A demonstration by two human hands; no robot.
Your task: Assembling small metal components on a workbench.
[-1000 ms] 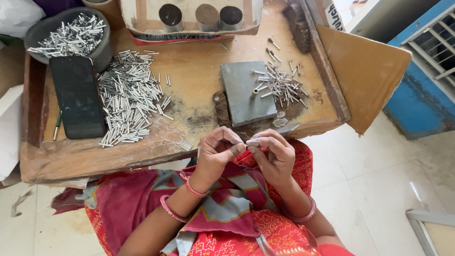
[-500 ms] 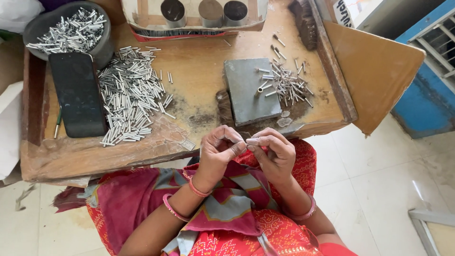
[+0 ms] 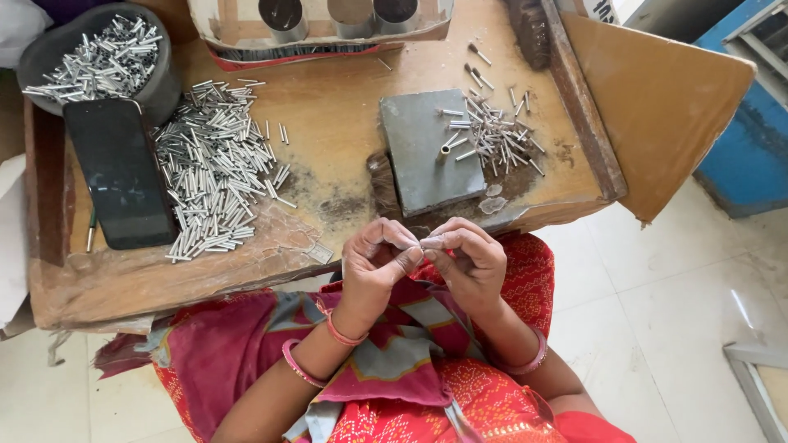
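Tiny piece hidden between fingers

Wooden table with metal tubes

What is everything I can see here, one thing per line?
low wooden table: one, brown, before the person
metal tubes: big pile, silver, table's left
bowl: one, dark, top left, holding tubes
phone: one, black, beside the pile
grey block: one, table's middle
loose tubes: small scatter, silver, right of block
board: one, brown, right
left hand: pinching a small silver piece
right hand: pinching the same piece
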